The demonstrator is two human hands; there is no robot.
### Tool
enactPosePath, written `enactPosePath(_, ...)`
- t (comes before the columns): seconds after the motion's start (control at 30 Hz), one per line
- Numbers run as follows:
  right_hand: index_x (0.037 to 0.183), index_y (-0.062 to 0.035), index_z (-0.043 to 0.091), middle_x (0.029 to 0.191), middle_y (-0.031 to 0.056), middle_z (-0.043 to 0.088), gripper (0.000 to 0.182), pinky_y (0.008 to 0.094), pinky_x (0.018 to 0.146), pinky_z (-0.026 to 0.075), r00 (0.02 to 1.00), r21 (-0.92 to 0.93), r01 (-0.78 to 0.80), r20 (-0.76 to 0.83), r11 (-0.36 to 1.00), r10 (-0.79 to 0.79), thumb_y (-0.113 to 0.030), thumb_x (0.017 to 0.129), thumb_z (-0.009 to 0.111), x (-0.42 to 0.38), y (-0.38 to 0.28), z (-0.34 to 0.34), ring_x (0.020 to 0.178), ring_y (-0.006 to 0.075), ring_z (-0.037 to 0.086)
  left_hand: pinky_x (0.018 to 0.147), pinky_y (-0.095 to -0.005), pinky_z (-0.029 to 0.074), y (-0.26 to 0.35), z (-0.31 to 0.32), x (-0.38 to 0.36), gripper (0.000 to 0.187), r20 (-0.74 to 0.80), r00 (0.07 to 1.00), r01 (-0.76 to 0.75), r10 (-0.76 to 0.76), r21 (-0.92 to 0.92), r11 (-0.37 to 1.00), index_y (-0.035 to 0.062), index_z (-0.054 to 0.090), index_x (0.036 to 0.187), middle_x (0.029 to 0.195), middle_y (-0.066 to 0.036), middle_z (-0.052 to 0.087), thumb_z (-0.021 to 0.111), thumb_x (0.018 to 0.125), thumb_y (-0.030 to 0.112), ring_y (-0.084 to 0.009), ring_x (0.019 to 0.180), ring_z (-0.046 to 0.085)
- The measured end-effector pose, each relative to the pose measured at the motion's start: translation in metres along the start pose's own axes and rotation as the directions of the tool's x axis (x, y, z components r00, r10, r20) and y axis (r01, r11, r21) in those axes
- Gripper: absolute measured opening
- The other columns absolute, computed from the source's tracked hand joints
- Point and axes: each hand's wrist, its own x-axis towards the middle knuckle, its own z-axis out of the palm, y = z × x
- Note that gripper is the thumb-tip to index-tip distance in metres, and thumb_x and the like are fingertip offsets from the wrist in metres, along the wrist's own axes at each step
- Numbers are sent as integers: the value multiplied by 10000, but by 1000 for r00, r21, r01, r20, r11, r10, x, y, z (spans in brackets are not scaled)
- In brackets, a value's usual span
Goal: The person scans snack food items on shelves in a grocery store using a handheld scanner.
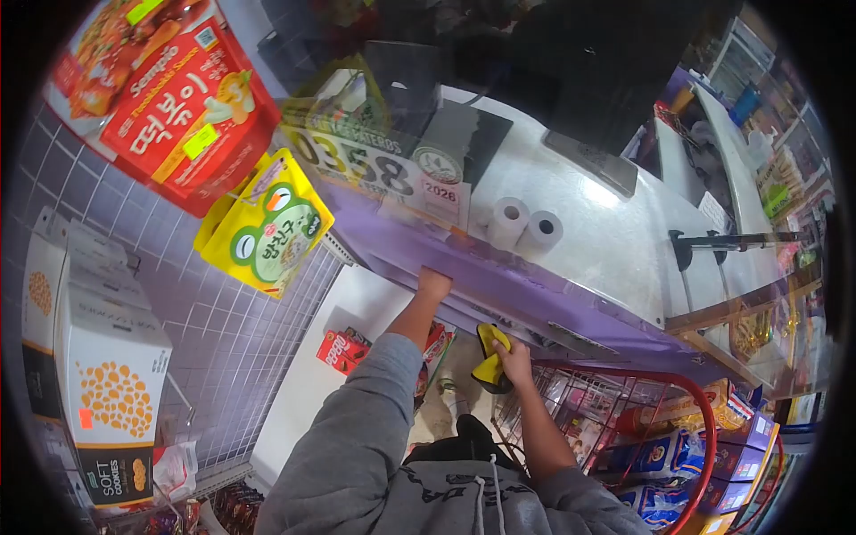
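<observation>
My right hand (514, 364) is closed around a folded yellow and black item (491, 355), soft-looking, whose exact kind I cannot make out. My left hand (435, 283) reaches to the purple front of the counter (392, 223); its fingers are hidden at the edge there. Below my left forearm, a red Pepero box (341, 351) lies on a white shelf top (299, 366). More colourful packs (435, 346) show between my left sleeve and the yellow and black item.
A red-rimmed wire basket (704, 419) holding snack packs stands at my right. Two paper rolls (526, 225) sit on the white counter behind clear panelling. At left, a wire grid carries a red sauce pouch (192, 116), a yellow pouch (276, 223) and cookie boxes (116, 383).
</observation>
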Motion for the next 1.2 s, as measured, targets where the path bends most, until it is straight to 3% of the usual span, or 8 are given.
enactPosePath(0.47, 1042, -41, 633, 737, 206, 632, 329, 397, 659, 478, 998, 23, -14, 67, 1000, 12, -316, 865, 603, 4, -20, -1, 710, 332, 642, 757, -441, 486, -7, -15, -4, 222, -146, 989, -22, 18, -26, 999, 19, 626, 916, 909, -183, 650, 612, 756, 172, -371, 855, 621)
enactPosePath(0.6, 1028, -33, 637, 701, 174, 620, 331, 359, 648, 470, 997, 118, 12, 72, 993, -21, -321, 869, 605, 19, -14, 19, 670, 249, 622, 724, -468, 480, 4, -56, -43, 348, -66, 898, 382, -436, -375, 845, 0, 508, 979, 883, -222, 627, 671, 767, 224, -419, 810, 606)
enactPosePath(0.7, 1071, -25, 628, 758, 132, 654, 338, 328, 670, 467, 990, 268, 123, 27, 956, -135, -303, 881, 597, 12, -55, 37, 686, 187, 605, 707, -476, 474, 0, -75, -92, 398, -114, 809, 443, -576, -525, 726, 9, 420, 991, 823, -256, 599, 675, 786, 237, -439, 781, 597)
enactPosePath(0.77, 1106, -26, 622, 802, 109, 670, 339, 319, 690, 466, 968, 320, 230, 24, 919, -250, -287, 893, 584, -2, -109, 41, 707, 172, 605, 711, -394, 487, 7, -91, -127, 316, -115, 762, 401, -637, -690, 603, 10, 415, 991, 908, -200, 604, 640, 815, 146, -314, 816, 622)
enactPosePath(0.8, 1179, -32, 593, 1107, 152, 636, 353, 300, 835, 442, 920, 366, 200, 249, 909, -302, -264, 915, 552, -10, -133, 39, 980, 186, 606, 737, -367, 486, 7, -93, -146, 276, -76, 748, 340, -660, -809, 479, 6, 428, 1012, 963, -184, 598, 612, 829, 100, -276, 870, 615)
enactPosePath(0.93, 1293, -51, 511, 1408, 152, 417, 419, 359, 1042, 293, 553, 467, 623, 305, 627, -776, -259, 930, 513, -71, -205, 82, 1321, 257, 360, 777, -302, 499, 42, -161, -219, 319, 14, 671, -22, -742, -999, -39, 11, 429, 1203, 1095, -112, 568, 512, 895, 19, -167, 949, 587)
enactPosePath(1.07, 1376, -81, 426, 1473, 111, 336, 495, 454, 1109, 180, 345, 294, 840, 359, 456, -867, -295, 933, 488, -152, -261, 106, 1402, 316, 207, 848, -285, 475, 64, -229, -312, 379, -145, 589, -238, -795, -971, 1, 4, 420, 1273, 1124, -112, 582, 504, 903, 0, -164, 987, 584)
enactPosePath(1.2, 1415, -64, 345, 1490, 138, 290, 560, 453, 1120, 172, 393, 320, 810, 326, 492, -860, -279, 917, 483, -179, -256, 163, 1401, 365, 164, 813, -275, 487, 105, -295, -420, 476, -216, 476, -16, -852, -971, 238, -5, 386, 1306, 1050, -113, 636, 576, 870, 6, -153, 930, 614)
